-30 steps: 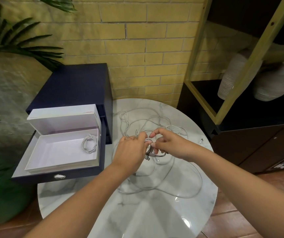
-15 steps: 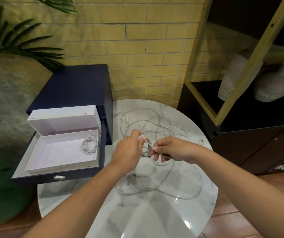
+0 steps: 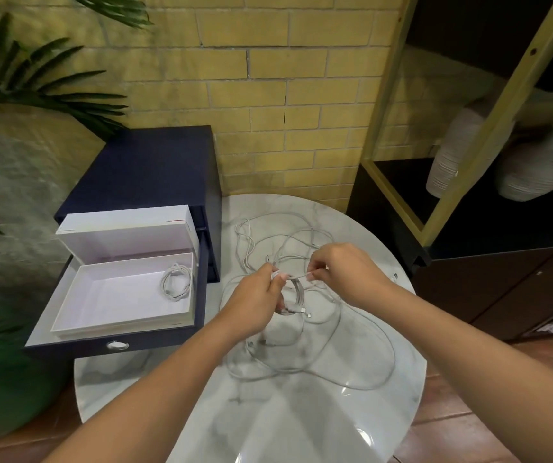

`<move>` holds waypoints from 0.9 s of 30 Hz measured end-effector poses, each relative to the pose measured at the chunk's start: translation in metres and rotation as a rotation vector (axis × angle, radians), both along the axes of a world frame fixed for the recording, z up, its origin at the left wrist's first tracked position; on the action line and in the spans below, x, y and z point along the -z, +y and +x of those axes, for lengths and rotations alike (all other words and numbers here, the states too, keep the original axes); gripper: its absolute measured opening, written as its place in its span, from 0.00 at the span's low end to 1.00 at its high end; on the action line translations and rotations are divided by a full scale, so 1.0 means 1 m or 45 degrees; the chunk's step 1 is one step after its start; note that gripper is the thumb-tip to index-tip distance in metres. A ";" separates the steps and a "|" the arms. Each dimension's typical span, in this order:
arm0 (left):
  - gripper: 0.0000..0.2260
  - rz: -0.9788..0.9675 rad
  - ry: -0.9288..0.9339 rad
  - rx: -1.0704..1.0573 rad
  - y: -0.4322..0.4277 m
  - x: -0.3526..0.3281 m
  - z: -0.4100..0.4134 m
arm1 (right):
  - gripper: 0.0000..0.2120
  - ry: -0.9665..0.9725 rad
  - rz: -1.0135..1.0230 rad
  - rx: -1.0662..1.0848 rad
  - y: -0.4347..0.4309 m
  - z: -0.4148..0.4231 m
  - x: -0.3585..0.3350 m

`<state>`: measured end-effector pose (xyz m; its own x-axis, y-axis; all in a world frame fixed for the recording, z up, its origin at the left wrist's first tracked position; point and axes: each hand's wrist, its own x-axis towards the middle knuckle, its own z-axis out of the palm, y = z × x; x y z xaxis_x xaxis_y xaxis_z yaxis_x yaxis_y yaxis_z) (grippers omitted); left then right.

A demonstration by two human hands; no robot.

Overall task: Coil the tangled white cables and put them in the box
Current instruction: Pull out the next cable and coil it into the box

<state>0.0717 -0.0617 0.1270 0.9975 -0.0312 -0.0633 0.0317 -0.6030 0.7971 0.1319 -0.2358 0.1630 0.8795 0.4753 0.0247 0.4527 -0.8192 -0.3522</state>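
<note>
Our right hand point(image 3: 345, 275) has drawn away from our left hand point(image 3: 255, 302); both hands pinch one white cable point(image 3: 297, 277).

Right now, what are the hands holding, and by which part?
Both hold one thin white cable: the left hand grips its small wound loops, the right hand pinches the strand leading off them.

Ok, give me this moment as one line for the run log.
phase: coiling | left hand: grips coil | right hand: pinches strand | box: open, one coiled cable inside | table: loose cables left
</note>
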 end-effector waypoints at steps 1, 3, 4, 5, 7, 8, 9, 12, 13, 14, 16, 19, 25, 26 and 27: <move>0.12 -0.097 0.010 -0.022 -0.001 -0.002 0.000 | 0.04 0.034 0.081 0.033 0.000 0.001 0.003; 0.12 -0.275 0.029 -0.083 -0.004 -0.004 0.001 | 0.03 0.118 0.305 0.111 0.001 -0.001 0.009; 0.12 -0.349 0.033 -0.123 -0.006 -0.004 0.001 | 0.03 0.144 0.418 0.148 0.002 -0.003 0.013; 0.12 -0.412 0.036 -0.164 -0.008 -0.004 0.001 | 0.03 0.182 0.531 0.182 0.002 -0.004 0.016; 0.12 -0.498 0.030 -0.240 -0.011 -0.002 0.002 | 0.07 0.389 0.804 0.245 0.003 -0.010 0.019; 0.11 -0.528 0.032 -0.270 -0.012 -0.001 0.003 | 0.09 0.528 0.950 0.271 0.004 -0.014 0.019; 0.11 -0.555 0.040 -0.290 -0.013 0.000 0.004 | 0.09 0.643 1.060 0.290 0.005 -0.016 0.020; 0.12 -0.634 0.086 -0.269 -0.017 0.001 0.004 | 0.07 0.731 1.118 0.309 0.008 -0.022 0.020; 0.12 -0.628 0.099 -0.241 -0.017 0.002 0.004 | 0.06 0.721 1.125 0.321 0.009 -0.023 0.020; 0.13 -0.595 0.101 -0.216 -0.017 0.003 0.004 | 0.05 0.703 1.133 0.335 0.009 -0.024 0.019; 0.13 -0.369 0.060 -0.174 -0.012 0.007 0.008 | 0.05 0.680 1.145 0.354 0.007 -0.024 0.019; 0.16 -0.073 0.038 -0.179 -0.002 0.012 0.011 | 0.05 0.676 1.181 0.327 0.005 -0.025 0.017; 0.13 -0.327 0.078 -0.308 0.002 0.009 0.010 | 0.07 0.821 1.304 0.284 0.010 -0.029 0.021; 0.11 -0.382 0.065 -0.323 0.001 0.009 0.010 | 0.06 0.844 1.323 0.285 0.010 -0.028 0.021; 0.09 -0.459 0.075 -0.323 0.001 0.008 0.009 | 0.06 0.866 1.330 0.280 0.010 -0.028 0.021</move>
<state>0.0803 -0.0612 0.1190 0.9714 0.1837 -0.1504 0.1948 -0.2539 0.9474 0.1042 -0.2263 0.1419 0.9196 0.3447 -0.1883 -0.1838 -0.0459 -0.9819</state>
